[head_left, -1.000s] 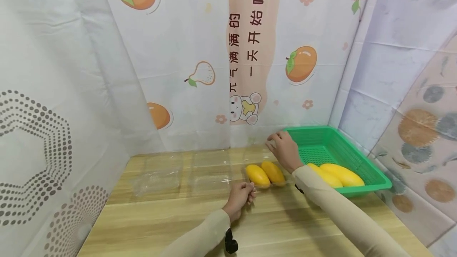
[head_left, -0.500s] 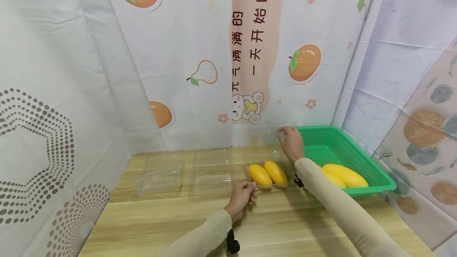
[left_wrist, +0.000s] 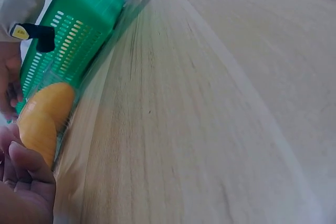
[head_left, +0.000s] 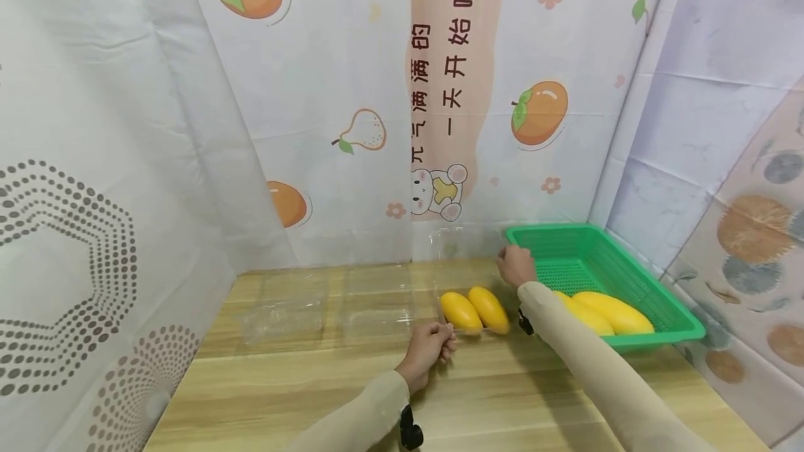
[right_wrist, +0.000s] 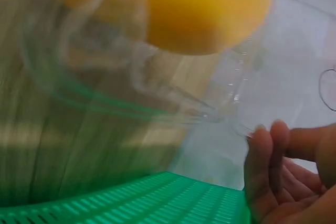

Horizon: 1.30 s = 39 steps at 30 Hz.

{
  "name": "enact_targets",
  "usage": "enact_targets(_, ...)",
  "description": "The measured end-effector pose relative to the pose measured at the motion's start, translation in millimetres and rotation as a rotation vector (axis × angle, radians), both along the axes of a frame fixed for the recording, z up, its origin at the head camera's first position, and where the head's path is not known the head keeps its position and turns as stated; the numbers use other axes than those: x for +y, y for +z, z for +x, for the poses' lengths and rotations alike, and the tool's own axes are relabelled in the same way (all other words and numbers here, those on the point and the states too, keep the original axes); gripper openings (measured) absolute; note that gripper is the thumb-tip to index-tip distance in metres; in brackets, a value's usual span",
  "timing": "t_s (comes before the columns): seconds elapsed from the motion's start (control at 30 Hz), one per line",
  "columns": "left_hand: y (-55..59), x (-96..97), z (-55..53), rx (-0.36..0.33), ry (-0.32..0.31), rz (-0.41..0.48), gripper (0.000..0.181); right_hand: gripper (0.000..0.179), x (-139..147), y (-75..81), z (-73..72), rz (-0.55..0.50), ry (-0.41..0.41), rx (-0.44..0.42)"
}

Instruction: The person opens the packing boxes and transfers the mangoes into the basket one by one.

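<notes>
Two yellow mangoes [head_left: 474, 310] lie side by side in a clear plastic box [head_left: 486, 330], whose see-through lid [head_left: 465, 246] stands raised at the back. My left hand [head_left: 429, 351] has its fingers curled at the box's front left corner and pinches the rim; in the left wrist view its fingertips are beside a mango [left_wrist: 38, 132]. At the box's back right, my right hand [head_left: 518, 266] reaches between box and green basket. Seen from the right wrist, my right thumb and finger [right_wrist: 281, 140] pinch the edge of the clear plastic.
A green basket [head_left: 666, 302] stands close on the right, with several mangoes [head_left: 612, 311] at its front. Two more clear plastic boxes [head_left: 377, 302] [head_left: 285, 312] rest on the wooden table [head_left: 283, 389] to the left. A printed curtain [head_left: 326, 194] hangs behind the table.
My right hand has moved right and then down, along the back right of the box with the mangoes. The left hand stays at the front left corner.
</notes>
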<state>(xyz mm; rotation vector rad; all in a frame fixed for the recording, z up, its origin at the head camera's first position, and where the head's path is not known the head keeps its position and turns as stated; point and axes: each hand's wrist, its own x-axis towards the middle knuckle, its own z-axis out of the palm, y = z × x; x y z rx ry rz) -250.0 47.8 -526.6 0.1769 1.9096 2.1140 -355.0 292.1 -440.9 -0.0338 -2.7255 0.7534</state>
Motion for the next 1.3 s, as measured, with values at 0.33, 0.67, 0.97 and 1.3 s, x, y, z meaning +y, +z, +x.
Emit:
enact_targets(0.33, -1.5, -1.5, -1.1, -0.013, -0.008, 0.001, 0.031, 0.019, -1, -16.9, -8.9, 0.190, 0.023, -0.094)
enact_targets(0.67, -0.9, -3.0, -1.1, -0.023, -0.030, -0.002, 0.030, 0.021, 1, -23.1, -9.4, 0.197, 0.058, -0.128)
enact_targets(0.97, 2.3, -3.6, -1.1, -0.018, -0.026, -0.006, 0.035, 0.019, 2, -23.8, -8.8, 0.203, 0.074, -0.122)
enact_targets(1.3, -0.6, -4.9, -2.8, -0.012, -0.046, -0.009, 0.033, 0.020, -5, -14.3, 6.1, 0.165, 0.090, -0.160)
